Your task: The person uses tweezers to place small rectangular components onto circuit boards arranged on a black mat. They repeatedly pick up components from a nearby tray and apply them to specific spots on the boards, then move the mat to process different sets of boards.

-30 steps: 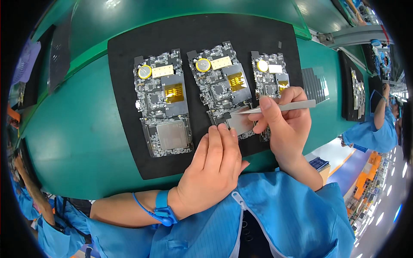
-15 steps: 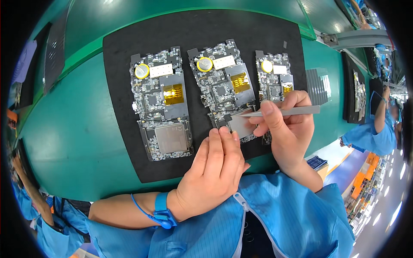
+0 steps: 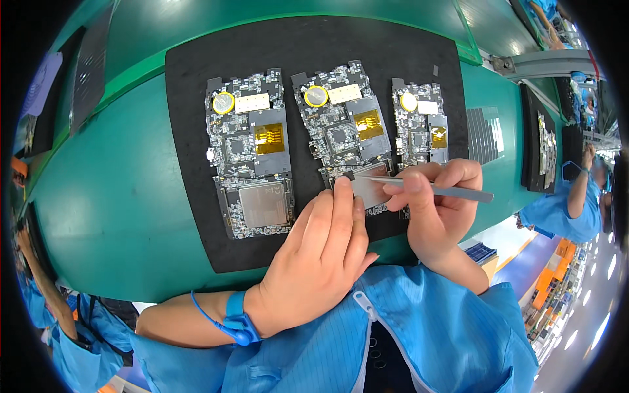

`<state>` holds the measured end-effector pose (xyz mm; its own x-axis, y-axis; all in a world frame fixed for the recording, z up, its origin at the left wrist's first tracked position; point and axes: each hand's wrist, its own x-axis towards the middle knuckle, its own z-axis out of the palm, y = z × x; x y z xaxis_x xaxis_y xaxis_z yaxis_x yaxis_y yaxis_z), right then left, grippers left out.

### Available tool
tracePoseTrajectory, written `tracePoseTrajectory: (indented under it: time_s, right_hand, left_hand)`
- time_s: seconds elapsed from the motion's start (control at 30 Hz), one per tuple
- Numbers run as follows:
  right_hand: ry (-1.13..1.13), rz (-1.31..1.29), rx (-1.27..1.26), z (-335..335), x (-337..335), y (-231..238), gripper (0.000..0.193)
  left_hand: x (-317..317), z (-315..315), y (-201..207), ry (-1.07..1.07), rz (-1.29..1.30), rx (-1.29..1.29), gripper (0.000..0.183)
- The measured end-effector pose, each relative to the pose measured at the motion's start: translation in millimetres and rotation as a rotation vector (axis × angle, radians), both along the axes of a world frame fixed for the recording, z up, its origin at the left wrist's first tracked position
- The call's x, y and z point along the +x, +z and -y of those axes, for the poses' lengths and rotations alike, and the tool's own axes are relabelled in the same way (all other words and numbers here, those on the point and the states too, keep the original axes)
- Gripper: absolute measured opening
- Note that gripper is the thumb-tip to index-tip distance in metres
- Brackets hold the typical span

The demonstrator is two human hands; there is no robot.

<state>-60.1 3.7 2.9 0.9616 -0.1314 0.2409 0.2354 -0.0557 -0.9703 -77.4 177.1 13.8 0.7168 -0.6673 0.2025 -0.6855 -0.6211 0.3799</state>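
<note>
A middle circuit board (image 3: pixel 341 154) lies face up on a black mat, with a round coin cell, gold tape and a silver shield. My right hand (image 3: pixel 445 213) pinches metal tweezers (image 3: pixel 466 194), which reach left over the silver shield. Their tip is beside a small black piece (image 3: pixel 348 175) at the shield's upper left corner. My left hand (image 3: pixel 321 245) is stretched out with its fingers together, the index fingertip pressing at that piece. It holds nothing. Similar boards lie on either side, a left board (image 3: pixel 237 147) and a right board (image 3: pixel 419 134) partly hidden by my right hand.
The black mat (image 3: pixel 190 164) rests on a green table (image 3: pixel 118 196). Clear plastic sheets (image 3: pixel 483 134) lie right of it. Farther right, a dark tray (image 3: pixel 540 144) holds more boards. Co-workers in blue, one with a visible sleeve (image 3: pixel 557 209), are at both sides.
My left index fingertip has moved up onto the small black piece. The tweezers' handle end has dropped lower with my right hand. The boards appear slightly shifted in view.
</note>
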Motion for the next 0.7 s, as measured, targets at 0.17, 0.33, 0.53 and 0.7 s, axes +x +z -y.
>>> tracePoseTrajectory:
  time_s: [0.17, 0.33, 0.53, 0.7]
  right_hand:
    - [0.059, 0.063, -0.134, 0.8, -1.2, -7.7, 0.028]
    - [0.048, 0.113, -0.225, -2.7, -0.7, -7.3, 0.027]
    - [0.119, 0.213, -0.439, 1.9, -7.0, -5.8, 0.028]
    - [-0.158, 0.0, 0.221, 33.3, -2.4, 16.6, 0.025]
  left_hand:
    - [-2.5, 1.4, 2.8, -0.01, 0.041, 0.065, 0.058]
    - [-1.9, 3.0, 3.8, 0.0, 0.086, 0.077, 0.056]
    - [-2.0, 5.5, 4.6, 0.012, 0.107, 0.092, 0.055]
    - [2.9, 15.2, 27.3, 0.049, 0.019, 0.177, 0.055]
